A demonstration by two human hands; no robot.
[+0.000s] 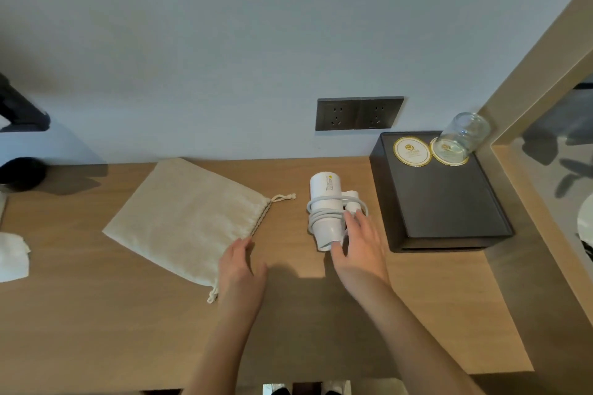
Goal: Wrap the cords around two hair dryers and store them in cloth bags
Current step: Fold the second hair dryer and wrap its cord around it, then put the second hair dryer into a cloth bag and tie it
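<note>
on my head view, 1 white hair dryer [324,199] lies on the wooden desk [96,314], barrel pointing away towards the wall, with its white cord [321,215] looped several times around the body and folded handle. the right hand [359,247] is spread wide over the near end of the dryer, fingers straight, thumb and fingertips touching it, nothing gripped. left of the dryer and apart from it, 1 beige cloth bag [189,218] lies flat, its gathered mouth facing the dryer and a knotted drawstring [282,198] trailing from the far corner. the left hand [240,261] rests at the near end of the bag's mouth, fingers relaxed and loose; i see no pinch on the cloth. just right of the dryer sits a dark tray [449,202] carrying 2 round coasters [412,151], with an upturned glass [465,135] on the right one. a double wall outlet [359,113] sits above the desk.
</note>
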